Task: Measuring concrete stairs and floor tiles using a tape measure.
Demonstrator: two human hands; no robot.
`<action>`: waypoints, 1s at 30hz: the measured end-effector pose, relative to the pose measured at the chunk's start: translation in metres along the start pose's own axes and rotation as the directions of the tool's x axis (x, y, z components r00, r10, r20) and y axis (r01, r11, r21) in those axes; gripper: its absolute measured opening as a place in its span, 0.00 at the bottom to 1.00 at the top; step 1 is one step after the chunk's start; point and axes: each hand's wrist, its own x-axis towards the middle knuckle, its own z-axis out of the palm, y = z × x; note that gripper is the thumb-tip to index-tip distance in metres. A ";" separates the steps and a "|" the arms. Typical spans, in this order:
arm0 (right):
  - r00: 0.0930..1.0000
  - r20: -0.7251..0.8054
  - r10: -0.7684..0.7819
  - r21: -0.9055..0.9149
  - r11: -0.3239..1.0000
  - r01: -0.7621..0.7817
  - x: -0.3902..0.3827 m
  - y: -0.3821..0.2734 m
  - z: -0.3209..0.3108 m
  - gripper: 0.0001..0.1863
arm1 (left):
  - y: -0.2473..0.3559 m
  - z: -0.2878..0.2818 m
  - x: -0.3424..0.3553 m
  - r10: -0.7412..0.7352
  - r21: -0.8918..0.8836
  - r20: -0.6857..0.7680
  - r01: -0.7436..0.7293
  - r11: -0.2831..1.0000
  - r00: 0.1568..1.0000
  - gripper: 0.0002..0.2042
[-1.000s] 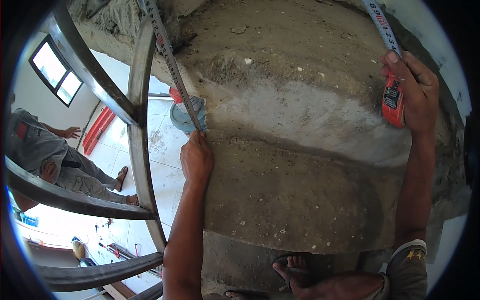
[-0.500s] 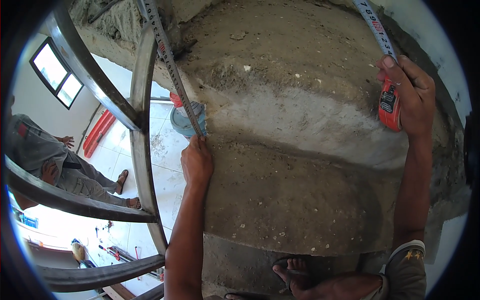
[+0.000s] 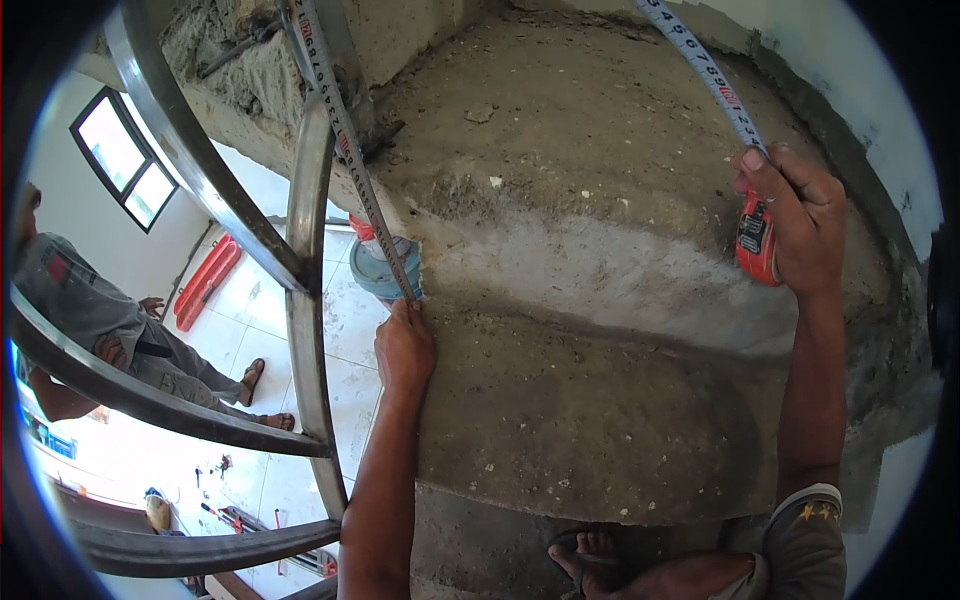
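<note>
My right hand (image 3: pixel 795 225) is closed round a red tape measure case (image 3: pixel 757 243); its blade (image 3: pixel 705 70) runs up and leftward out of view. My left hand (image 3: pixel 403 355) pinches the lower end of another visible stretch of blade (image 3: pixel 372 205) at the left edge of a rough concrete step (image 3: pixel 590 420). That stretch runs up beside the metal railing to the top of the picture. Whether the two stretches join is hidden. A pale riser (image 3: pixel 590 270) rises between this step and the one above.
Curved metal railing bars (image 3: pixel 200 160) border the stair's left. Below, on white tiles (image 3: pixel 350 390), are a co-worker (image 3: pixel 100 310), a long red object (image 3: pixel 205 280), a blue bucket (image 3: pixel 375 270) and scattered tools (image 3: pixel 240 525). A plastered wall (image 3: pixel 870 120) curves along the right. My sandalled foot (image 3: pixel 590 555) is below.
The scene has shifted down in the picture. My right hand with the case has moved left, and the blade beside it leans further left. My left hand keeps its hold at the step's edge.
</note>
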 end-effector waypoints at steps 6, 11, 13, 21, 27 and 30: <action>0.999 0.017 0.031 -0.031 0.999 -0.030 0.000 0.001 0.000 0.14 | 0.002 -0.005 -0.001 0.014 -0.064 -0.001 -0.014 0.998 1.000 0.16; 0.999 0.011 0.045 -0.023 0.999 -0.044 -0.001 -0.003 0.001 0.15 | -0.002 -0.001 0.000 0.008 -0.099 -0.031 -0.011 0.995 0.999 0.16; 0.999 0.011 0.039 -0.015 0.999 -0.038 0.000 0.000 0.000 0.15 | -0.003 -0.002 0.001 0.003 -0.094 -0.033 -0.006 0.996 0.999 0.16; 1.000 0.022 0.016 -0.015 1.000 -0.016 0.001 0.002 -0.001 0.16 | -0.003 0.000 0.002 -0.002 -0.077 -0.015 0.001 0.997 1.000 0.15; 0.999 0.016 0.028 -0.010 1.000 -0.027 -0.001 0.000 0.001 0.16 | -0.010 0.005 0.003 0.013 -0.032 -0.028 -0.014 0.999 1.000 0.14; 0.999 -0.002 0.034 0.003 0.999 -0.034 -0.002 0.001 0.001 0.16 | -0.004 0.000 0.001 -0.003 -0.040 -0.001 0.003 0.999 1.000 0.15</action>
